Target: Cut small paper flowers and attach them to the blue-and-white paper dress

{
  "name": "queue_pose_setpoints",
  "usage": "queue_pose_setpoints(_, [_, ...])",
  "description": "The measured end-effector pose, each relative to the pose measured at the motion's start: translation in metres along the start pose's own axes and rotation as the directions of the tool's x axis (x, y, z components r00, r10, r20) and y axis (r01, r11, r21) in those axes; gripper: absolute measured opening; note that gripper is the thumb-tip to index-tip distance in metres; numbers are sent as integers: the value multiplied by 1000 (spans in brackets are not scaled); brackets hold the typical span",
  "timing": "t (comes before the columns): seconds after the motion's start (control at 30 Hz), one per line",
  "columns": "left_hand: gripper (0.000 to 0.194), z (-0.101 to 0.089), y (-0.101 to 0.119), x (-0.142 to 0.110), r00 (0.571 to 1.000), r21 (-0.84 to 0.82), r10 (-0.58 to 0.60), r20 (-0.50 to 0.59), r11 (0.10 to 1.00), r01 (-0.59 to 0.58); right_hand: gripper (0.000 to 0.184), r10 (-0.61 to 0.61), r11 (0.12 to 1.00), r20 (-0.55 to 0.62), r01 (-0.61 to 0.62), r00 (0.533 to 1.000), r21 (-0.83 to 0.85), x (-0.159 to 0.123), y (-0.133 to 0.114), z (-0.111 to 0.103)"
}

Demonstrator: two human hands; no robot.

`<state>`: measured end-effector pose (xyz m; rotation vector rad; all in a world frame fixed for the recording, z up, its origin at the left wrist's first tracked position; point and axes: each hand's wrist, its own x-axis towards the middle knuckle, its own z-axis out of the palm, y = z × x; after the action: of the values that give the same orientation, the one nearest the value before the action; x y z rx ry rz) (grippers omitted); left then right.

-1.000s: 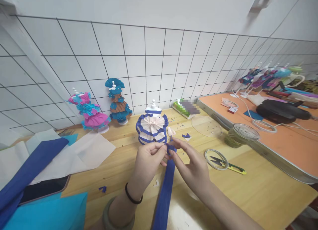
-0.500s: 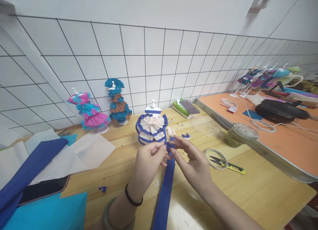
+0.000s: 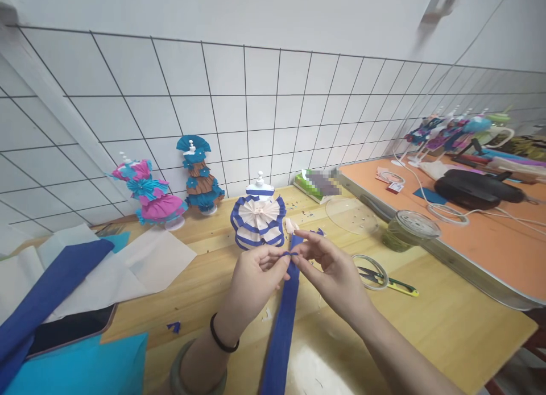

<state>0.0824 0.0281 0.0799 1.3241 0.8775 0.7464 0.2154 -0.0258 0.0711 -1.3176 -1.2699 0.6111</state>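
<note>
A small piece of blue crepe paper [image 3: 290,254] is pinched between my two hands above the table. My left hand [image 3: 258,275] grips one end with thumb and fingertips. My right hand [image 3: 330,264] pinches the other end, its outer fingers loosely curled. Beneath them a long blue crepe paper strip [image 3: 280,332] runs toward the front edge. Just behind my hands stands a miniature dress form [image 3: 258,219] in a pleated white paper dress with blue trim. A pale pleated paper scrap [image 3: 292,225] lies beside it.
Snips [image 3: 396,282] lie partly under a tape roll [image 3: 370,271] at right. Behind are a lidded jar [image 3: 409,230] and a clear round lid [image 3: 352,216]. Two more dressed forms, one pink [image 3: 156,196], one teal [image 3: 202,179], stand at left. Paper sheets [image 3: 156,258] partly cover a phone [image 3: 72,329].
The small blue paper between my fingers turned and now shows as a thin edge. My right fingertips drew closer to the left ones. The whole view shifted slightly.
</note>
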Motion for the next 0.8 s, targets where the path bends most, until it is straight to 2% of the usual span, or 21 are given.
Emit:
queue_pose_setpoints(0.1, [16, 1, -2, 1, 999, -9, 23, -37, 1000, -23, 33, -63, 997, -41, 61, 997, -37, -1, 0, 2])
queue_pose_setpoints(0.27, [19, 3, -6, 3, 999, -78, 30, -45, 996, -33, 33, -54, 997, -126, 60, 991, 41, -4, 4, 6])
queue_pose_setpoints(0.37, [18, 6, -6, 3, 998, -88, 17, -57, 996, -22, 34, -118, 993, -169, 111, 979, -46, -6, 8, 9])
queue_pose_setpoints(0.47, [17, 8, -5, 3, 997, -74, 13, -82, 997, -19, 36, -228, 961, -194, 188, 954, -205, -9, 9, 11])
queue_pose_setpoints(0.63, [15, 8, -5, 2, 994, -77, 40, -100, 996, -48, 43, -439, 836, -109, 361, 892, -413, -12, 9, 10])
queue_pose_setpoints(0.8, [15, 9, -5, 0, 990, -23, 69, -119, 997, -72, 51, -526, 715, 57, 477, 849, -512, -12, 15, 8])
